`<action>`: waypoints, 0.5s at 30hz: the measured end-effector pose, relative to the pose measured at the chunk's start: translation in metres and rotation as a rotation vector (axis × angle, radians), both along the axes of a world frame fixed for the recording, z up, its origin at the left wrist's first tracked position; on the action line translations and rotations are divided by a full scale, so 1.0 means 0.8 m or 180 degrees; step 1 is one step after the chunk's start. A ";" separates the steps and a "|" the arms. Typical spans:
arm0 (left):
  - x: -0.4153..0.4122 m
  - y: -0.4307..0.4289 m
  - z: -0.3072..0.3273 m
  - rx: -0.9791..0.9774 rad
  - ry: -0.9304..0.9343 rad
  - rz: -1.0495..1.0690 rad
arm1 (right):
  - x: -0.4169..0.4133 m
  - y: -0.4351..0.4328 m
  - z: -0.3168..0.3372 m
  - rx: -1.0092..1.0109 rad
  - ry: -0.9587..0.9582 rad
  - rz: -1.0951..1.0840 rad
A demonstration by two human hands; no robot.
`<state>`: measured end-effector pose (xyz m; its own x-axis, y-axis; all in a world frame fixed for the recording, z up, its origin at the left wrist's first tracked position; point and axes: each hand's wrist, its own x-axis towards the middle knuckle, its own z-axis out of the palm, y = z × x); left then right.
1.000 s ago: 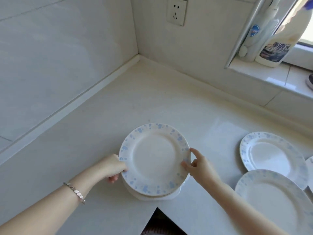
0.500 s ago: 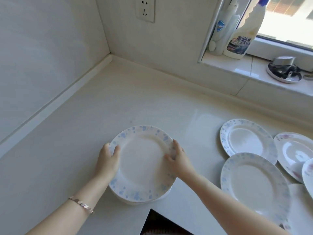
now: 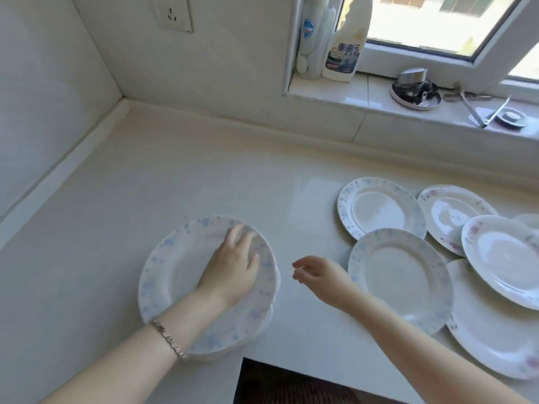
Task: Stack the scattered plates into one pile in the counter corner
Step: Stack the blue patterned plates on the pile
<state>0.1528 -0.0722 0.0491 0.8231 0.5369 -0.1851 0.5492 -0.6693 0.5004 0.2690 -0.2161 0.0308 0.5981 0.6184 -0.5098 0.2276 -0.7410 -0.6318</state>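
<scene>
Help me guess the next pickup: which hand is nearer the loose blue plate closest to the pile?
Right. The right hand hovers just left of that plate; the left hand rests on the pile, farther left.

A pale bench (image 3: 180,182) was fitted into a wall corner. A pile of blue-speckled plates (image 3: 166,275) was set near its front edge. Overlapping loose plates (image 3: 379,211) were spread at its right.

Plate pile (image 3: 175,275) left on counter (image 3: 204,176); loose plates (image 3: 402,281) right (overlapping).

left hand (image 3: 233,268) flat on plate pile (image 3: 175,275) | right hand (image 3: 316,272) empty, above counter (image 3: 145,185)
</scene>
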 end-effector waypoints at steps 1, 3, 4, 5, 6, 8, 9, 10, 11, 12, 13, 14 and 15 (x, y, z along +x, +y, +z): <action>0.015 -0.013 0.001 -0.0117 -0.0026 -0.0244 | 0.009 -0.019 0.000 -0.0012 0.0009 -0.0105; 0.047 -0.044 -0.002 -0.0247 0.0051 -0.0595 | 0.028 -0.059 0.001 -0.0040 0.0044 -0.0304; 0.063 -0.060 -0.005 -0.0335 0.0146 -0.0690 | 0.038 -0.078 0.003 -0.0058 0.0012 -0.0354; 0.080 -0.076 -0.010 -0.0443 0.0267 -0.0733 | 0.048 -0.094 0.006 -0.0061 -0.0041 -0.0376; 0.096 -0.091 -0.017 -0.0608 0.0417 -0.0712 | 0.059 -0.109 0.009 -0.0066 -0.0093 -0.0399; 0.131 -0.118 -0.032 -0.1071 0.0723 -0.0390 | 0.080 -0.137 0.014 -0.0091 -0.0158 -0.0454; 0.147 -0.131 -0.046 -0.1380 0.0849 -0.0135 | 0.090 -0.151 0.015 -0.0111 -0.0171 -0.0487; 0.163 -0.143 -0.059 -0.1717 0.0910 0.0160 | 0.100 -0.165 0.016 -0.0114 -0.0189 -0.0530; 0.176 -0.155 -0.071 -0.2095 0.0927 0.0482 | 0.110 -0.178 0.014 -0.0111 -0.0217 -0.0597; 0.187 -0.165 -0.085 -0.2586 0.0897 0.0864 | 0.120 -0.193 0.011 -0.0067 -0.0231 -0.0695; 0.196 -0.174 -0.098 -0.3145 0.0804 0.1275 | 0.129 -0.208 0.010 -0.0011 -0.0217 -0.0798; 0.202 -0.184 -0.107 -0.3615 0.0662 0.1617 | 0.138 -0.221 0.008 0.0049 -0.0176 -0.0872; 0.206 -0.192 -0.118 -0.3809 0.0518 0.1819 | 0.146 -0.233 0.009 0.0077 -0.0122 -0.0907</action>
